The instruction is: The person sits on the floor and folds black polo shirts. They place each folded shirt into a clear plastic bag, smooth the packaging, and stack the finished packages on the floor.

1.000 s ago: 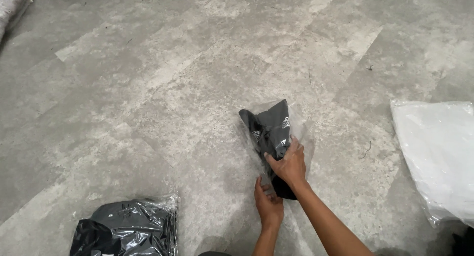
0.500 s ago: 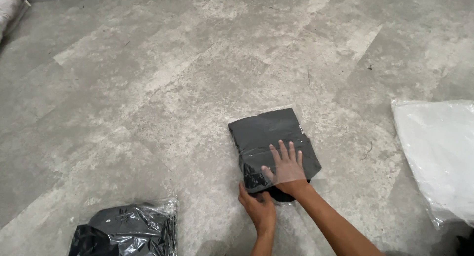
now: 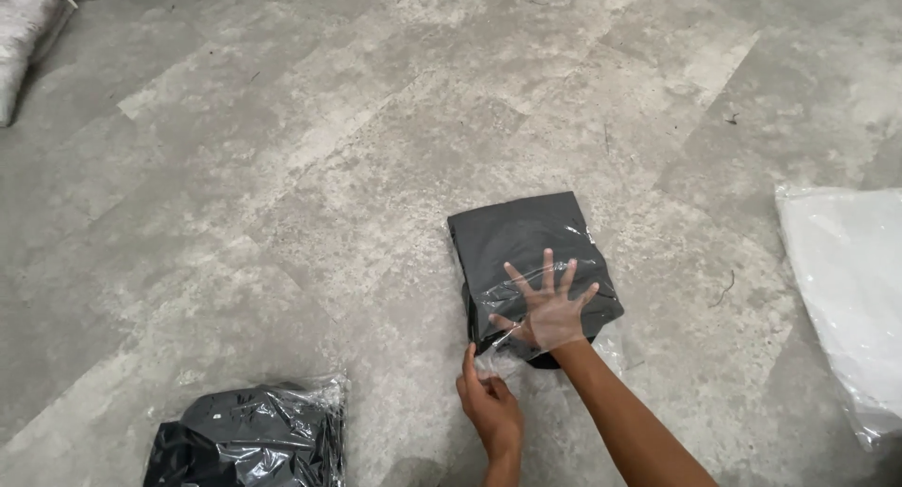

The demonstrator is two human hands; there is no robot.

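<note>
A folded dark garment (image 3: 526,252) lies flat on the grey floor (image 3: 282,168), partly inside a clear bag (image 3: 583,271). The right hand (image 3: 547,304) rests on the garment's near half, inside the bag, seen through the film; its fingers (image 3: 548,266) are spread wide and laid flat, palm down. The forearm runs from the hand toward the lower right edge of the view. The left hand (image 3: 489,407) sits just beside the bag's near corner, on the floor side, with thumb and fingers pinching the loose film at the bag's open end. The film bunches between the two hands. A second bag (image 3: 254,435) holding dark cloth lies crumpled at the lower left, well apart from the hands. A white bag (image 3: 846,280) lies flat at the right edge. A pale bundle (image 3: 23,36) shows at the upper left corner, far from the work.
</note>
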